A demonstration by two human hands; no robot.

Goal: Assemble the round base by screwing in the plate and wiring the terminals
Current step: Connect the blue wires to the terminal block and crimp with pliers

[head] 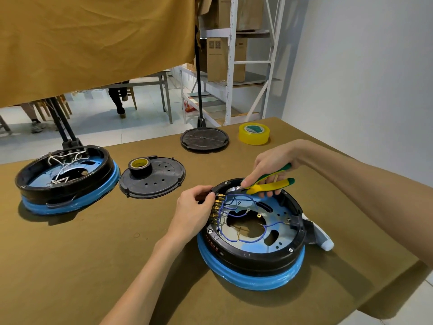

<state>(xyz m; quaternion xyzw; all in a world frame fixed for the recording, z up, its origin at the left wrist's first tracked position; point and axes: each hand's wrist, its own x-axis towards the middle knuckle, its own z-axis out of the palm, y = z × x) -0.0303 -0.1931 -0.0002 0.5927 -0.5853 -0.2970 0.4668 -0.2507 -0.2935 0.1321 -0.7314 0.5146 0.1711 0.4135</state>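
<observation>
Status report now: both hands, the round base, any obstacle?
Left hand pinching at brass terminals. Right hand grips pliers over round base. Blue wires loose inside. Nothing blocking.

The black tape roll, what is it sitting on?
The black tape roll sits on a round black cover plate with small holes. The part of the plate right under the roll is hidden.
</observation>
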